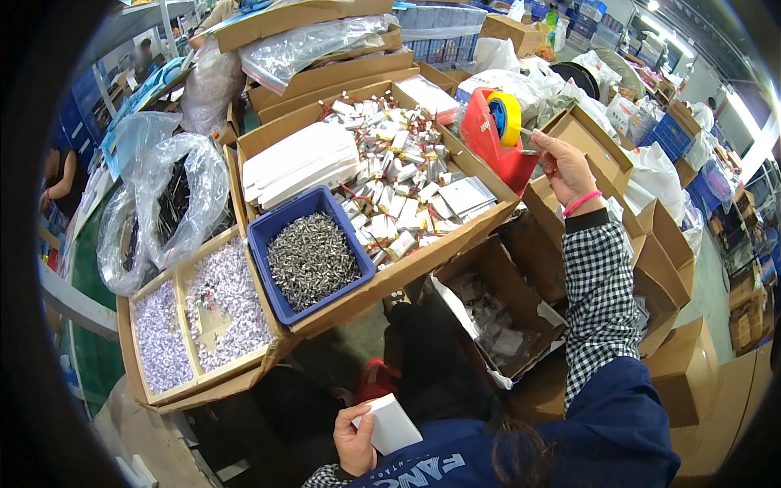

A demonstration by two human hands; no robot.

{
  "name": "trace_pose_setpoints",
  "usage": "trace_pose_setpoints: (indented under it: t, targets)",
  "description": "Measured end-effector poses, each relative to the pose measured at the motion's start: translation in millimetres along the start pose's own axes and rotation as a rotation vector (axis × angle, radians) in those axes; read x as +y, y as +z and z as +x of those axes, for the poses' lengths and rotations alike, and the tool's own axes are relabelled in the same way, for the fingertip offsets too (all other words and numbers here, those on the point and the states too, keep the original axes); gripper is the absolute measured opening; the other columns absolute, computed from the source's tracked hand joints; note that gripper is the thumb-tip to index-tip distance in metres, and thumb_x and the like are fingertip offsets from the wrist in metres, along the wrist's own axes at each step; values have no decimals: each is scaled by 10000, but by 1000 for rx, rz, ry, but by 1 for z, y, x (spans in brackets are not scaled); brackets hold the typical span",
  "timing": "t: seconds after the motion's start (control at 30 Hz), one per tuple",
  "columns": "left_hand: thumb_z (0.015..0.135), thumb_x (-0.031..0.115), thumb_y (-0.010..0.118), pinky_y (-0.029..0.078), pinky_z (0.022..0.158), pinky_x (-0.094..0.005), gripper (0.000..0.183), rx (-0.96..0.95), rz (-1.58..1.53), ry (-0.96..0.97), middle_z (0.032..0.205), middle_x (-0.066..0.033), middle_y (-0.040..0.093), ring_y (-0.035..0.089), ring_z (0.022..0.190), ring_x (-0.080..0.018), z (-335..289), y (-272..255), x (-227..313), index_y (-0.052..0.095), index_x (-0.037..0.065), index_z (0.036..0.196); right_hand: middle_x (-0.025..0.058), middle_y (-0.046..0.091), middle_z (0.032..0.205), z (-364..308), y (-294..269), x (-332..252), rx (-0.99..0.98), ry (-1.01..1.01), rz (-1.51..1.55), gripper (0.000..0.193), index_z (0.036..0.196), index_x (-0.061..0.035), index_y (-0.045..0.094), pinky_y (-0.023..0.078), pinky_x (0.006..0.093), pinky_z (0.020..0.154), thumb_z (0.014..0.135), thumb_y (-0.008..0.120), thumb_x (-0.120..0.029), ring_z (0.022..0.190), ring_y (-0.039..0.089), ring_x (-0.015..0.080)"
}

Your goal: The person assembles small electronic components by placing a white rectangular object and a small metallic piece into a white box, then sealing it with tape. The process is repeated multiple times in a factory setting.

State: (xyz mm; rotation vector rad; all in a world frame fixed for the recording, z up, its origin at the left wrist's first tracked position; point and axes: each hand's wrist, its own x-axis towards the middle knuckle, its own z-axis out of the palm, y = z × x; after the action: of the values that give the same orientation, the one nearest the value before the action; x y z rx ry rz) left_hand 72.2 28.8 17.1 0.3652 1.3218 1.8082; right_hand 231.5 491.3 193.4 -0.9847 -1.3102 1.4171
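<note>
Low in front of my body, my left hand (pixel 356 442) is closed round a flat white box or card pad (pixel 394 424), thumb on top. My right hand (pixel 565 169) reaches out to the right, fingers pinched at the front end of a red tape dispenser (pixel 486 140). A yellow roll of tape (pixel 507 119) sits in that dispenser. The pinch appears to be on the tape's free end, though the strip itself is hardly visible. The dispenser stands at the right corner of a cardboard box (pixel 423 259) holding many small silver battery pouches (pixel 407 175) with red wires.
A blue bin (pixel 285 313) of small metal parts stands beside a wooden tray (pixel 189 325) of tiny white pieces. White sheets (pixel 301 163) lie stacked on the batteries. Clear bags (pixel 175 203) are at left. An open carton (pixel 496 317) with clear packets sits below my right arm.
</note>
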Motion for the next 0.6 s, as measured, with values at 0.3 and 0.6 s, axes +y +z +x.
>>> trace_pose_setpoints:
  t: [0.3,0.6]
  targets:
    - [903,38,590,472,902,-337,153,-12,-15,-10,1054,-140,643,611,963,-204,-2,-3,-3,554,58,1050,-25,616,839,-41,-3,16,-38,168,193,185,948,-57,642,281,136,435,867,681,-219,596,431,21]
    - [856,-28,606,452,932,-348,305,-126,-7,-18,1141,-152,596,583,1028,-211,-4,-8,1,508,68,1128,17,676,884,-36,6,53,-5,54,369,184,987,-69,626,456,165,550,890,658,-222,717,623,76]
